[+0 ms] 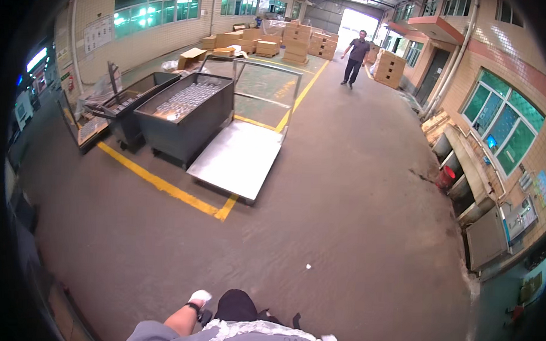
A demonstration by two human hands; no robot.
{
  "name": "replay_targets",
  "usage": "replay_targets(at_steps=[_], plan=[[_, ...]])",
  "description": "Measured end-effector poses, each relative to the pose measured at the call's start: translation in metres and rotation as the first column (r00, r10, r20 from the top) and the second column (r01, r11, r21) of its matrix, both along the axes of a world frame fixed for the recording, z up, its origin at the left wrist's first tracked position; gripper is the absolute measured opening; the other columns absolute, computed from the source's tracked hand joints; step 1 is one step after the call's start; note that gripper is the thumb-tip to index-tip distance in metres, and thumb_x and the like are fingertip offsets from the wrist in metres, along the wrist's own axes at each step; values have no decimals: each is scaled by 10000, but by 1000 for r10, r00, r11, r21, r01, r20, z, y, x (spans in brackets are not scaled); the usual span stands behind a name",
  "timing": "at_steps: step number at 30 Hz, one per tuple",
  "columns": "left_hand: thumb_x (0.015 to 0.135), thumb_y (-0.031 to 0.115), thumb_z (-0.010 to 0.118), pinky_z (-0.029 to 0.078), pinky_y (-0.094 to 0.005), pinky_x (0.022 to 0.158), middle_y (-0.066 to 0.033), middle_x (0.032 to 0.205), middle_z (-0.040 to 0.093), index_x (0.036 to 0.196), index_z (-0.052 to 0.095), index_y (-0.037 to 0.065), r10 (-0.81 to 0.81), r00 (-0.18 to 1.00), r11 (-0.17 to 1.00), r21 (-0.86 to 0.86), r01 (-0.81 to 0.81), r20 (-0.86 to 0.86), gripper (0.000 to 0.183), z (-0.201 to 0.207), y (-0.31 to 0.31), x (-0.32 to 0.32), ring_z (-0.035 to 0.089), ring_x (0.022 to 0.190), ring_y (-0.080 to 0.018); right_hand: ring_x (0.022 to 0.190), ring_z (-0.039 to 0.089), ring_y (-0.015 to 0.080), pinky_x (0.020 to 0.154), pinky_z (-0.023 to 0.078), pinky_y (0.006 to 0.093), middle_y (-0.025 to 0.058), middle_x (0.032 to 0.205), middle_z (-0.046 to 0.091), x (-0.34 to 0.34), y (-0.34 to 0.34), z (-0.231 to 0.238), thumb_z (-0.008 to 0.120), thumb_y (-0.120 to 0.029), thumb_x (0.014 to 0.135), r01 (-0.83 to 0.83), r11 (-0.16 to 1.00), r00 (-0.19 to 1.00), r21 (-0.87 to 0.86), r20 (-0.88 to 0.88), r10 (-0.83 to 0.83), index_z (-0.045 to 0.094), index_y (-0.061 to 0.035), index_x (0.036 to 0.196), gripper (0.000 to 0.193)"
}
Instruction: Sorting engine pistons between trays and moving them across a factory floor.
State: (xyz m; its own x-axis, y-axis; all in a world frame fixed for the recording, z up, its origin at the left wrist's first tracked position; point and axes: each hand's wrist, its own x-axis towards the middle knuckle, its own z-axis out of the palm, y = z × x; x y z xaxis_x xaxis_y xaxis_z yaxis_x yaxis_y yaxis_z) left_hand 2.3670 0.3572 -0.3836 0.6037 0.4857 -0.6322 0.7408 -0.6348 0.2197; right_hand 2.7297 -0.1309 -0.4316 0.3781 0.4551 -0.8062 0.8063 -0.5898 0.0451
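Note:
At the lower edge, my left hand point(201, 296), in a white glove, hangs beside my dark-clad leg point(237, 306). A black band point(193, 306) circles that wrist. My right hand point(329, 340) shows only as a small white-gloved patch at the bottom edge. The fingers of both hands are too small or hidden to read, and no held thing can be made out. Ahead of me on the left stands a flat platform cart point(240, 159) with a metal frame handle. Beside it is a dark grey wheeled bin point(184, 128) filled with shiny metal parts point(194, 98).
A second dark bin point(130, 118) stands further left, inside a yellow floor line point(164, 186). Cardboard boxes point(297, 42) are stacked at the back. A person point(354, 58) stands in the aisle ahead. Along the right wall are a long sink point(466, 156) and a red bucket point(446, 177).

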Motion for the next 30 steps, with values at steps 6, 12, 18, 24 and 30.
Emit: replay_targets(at_steps=[6, 12, 18, 24, 30], plan=[[827, 331, 598, 521, -413, 866, -142, 1109, 697, 1041, 744, 139, 117, 953, 979, -131, -158, -278, 322, -60, 47, -5, 659, 1035, -326, 998, 664, 358, 888, 526, 415, 180, 1033, 704, 160, 233, 73, 569, -272, 845, 517, 419, 703, 747, -91, -705, 704, -79, 1052, 314], [836, 338, 616, 538, -417, 844, -122, 1108, 704, 1038, 750, 146, -198, 907, 980, -106, 171, -371, 309, -69, 168, 90, 678, 1018, -302, 1037, 667, 301, 945, 505, 385, 160, 1091, 703, 237, 337, 97, 614, -281, 866, 503, 550, 772, 667, -60, -633, 668, -64, 1170, 377], [890, 296, 463, 510, -471, 840, -221, 988, 683, 893, 726, 39, 291, 867, 929, 96, -357, 404, 368, 22, 327, 335, 645, 938, -412, 901, 678, 302, 811, 532, 408, 117, 953, 717, 311, 271, 26, 620, -298, 836, 681, 631, 683, 370, -14, -730, 685, -96, 1082, 325], [943, 378, 440, 492, -471, 909, -209, 1096, 669, 1027, 690, 36, 533, 769, 826, -18, -564, 354, 432, 87, 414, 499, 625, 1032, -406, 805, 670, 305, 728, 524, 417, 105, 854, 708, 406, 331, 33, 602, -304, 827, 677, 685, 712, 269, -6, -702, 695, -119, 941, 236], [890, 335, 486, 501, -459, 890, -196, 1064, 685, 989, 734, 61, 537, 828, 836, 32, -548, 160, 382, -13, 446, 494, 643, 1021, -393, 710, 663, 308, 646, 516, 426, 93, 756, 699, 551, 438, 19, 584, -311, 817, 567, 741, 795, 359, -2, -607, 705, -143, 800, 207]])
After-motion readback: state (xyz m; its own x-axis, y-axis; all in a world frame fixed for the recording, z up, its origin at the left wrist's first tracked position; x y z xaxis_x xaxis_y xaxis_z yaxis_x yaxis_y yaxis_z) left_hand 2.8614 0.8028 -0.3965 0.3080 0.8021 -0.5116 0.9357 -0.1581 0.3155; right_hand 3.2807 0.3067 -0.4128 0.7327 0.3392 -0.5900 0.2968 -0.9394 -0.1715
